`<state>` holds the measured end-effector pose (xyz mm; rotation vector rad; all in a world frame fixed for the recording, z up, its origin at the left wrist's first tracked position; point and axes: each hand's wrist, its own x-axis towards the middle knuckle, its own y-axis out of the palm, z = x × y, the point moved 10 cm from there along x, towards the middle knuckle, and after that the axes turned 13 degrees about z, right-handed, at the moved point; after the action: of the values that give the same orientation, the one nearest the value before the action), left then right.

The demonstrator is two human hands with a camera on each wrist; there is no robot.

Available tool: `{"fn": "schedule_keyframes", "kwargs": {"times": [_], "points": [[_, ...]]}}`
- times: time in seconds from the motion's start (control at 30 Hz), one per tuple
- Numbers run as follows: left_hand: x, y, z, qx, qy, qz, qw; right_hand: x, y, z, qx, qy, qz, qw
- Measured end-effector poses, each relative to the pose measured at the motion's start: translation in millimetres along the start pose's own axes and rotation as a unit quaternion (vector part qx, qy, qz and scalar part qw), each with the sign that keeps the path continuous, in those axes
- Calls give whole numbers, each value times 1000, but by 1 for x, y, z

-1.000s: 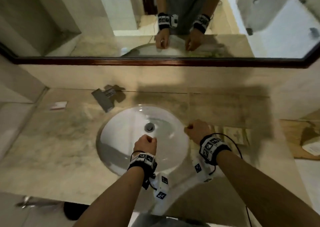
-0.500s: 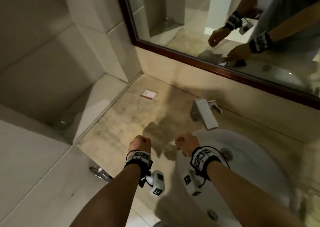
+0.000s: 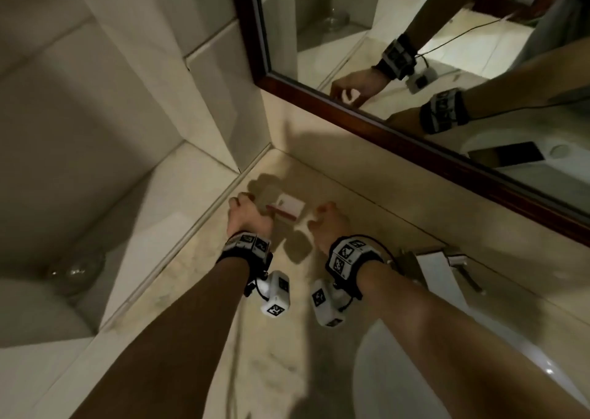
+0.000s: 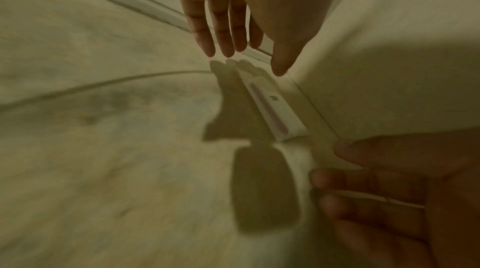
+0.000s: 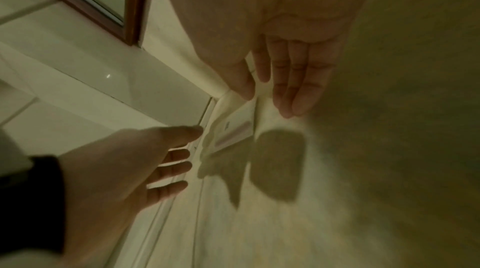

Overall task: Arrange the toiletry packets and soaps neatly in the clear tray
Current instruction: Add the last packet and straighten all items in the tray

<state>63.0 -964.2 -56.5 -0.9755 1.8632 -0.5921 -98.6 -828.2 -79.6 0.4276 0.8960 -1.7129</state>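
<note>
A small white packet (image 3: pixel 289 210) with a red stripe lies flat on the marble counter (image 3: pixel 223 338), close to the back left corner. My left hand (image 3: pixel 242 199) hovers just left of it and my right hand (image 3: pixel 322 214) just right of it. In the left wrist view the left hand (image 4: pixel 249 63) has straight, spread fingers above the packet (image 4: pixel 278 112). The right hand (image 5: pixel 270 104) also has straight fingers over the packet (image 5: pixel 233 130). Neither hand holds anything. No clear tray is in view.
A chrome faucet (image 3: pixel 437 271) and a white sink basin (image 3: pixel 415 370) lie to my right. A wood-framed mirror (image 3: pixel 383 124) runs along the back wall. A raised counter edge (image 3: pixel 198 227) borders a lower ledge on the left, where a glass object (image 3: pixel 76 268) stands.
The view swung left from the sink to the counter corner. Both hands moved forward to the packet, and their fingers went from curled fists to straight and spread.
</note>
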Motion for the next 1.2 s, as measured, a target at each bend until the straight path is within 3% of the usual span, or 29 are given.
{"fn": "schedule_keyframes", "kwargs": {"times": [0.27,0.63,0.7,0.8,0.9,1.03,1.1,1.2], "points": [[41,24,0,-66,-28,29,997,38,14,33,-77,-38,-5,996],[16,36,11,-138,-26,87,986,25,23,20,-88,-18,22,996],[4,41,11,-127,-16,110,986,12,16,12,-94,-4,7,996],[-28,40,-6,-42,48,128,990,-18,12,0,-113,-4,10,994],[-68,39,-21,-25,106,132,985,-59,11,-17,-141,-14,29,989],[-125,63,-20,-118,130,169,970,-122,8,-62,-140,-16,29,990],[-156,90,-22,-169,139,209,953,-156,2,-92,-111,-20,-4,994],[-205,141,-22,-136,160,282,936,-200,2,-146,-56,-8,-9,998]]}}
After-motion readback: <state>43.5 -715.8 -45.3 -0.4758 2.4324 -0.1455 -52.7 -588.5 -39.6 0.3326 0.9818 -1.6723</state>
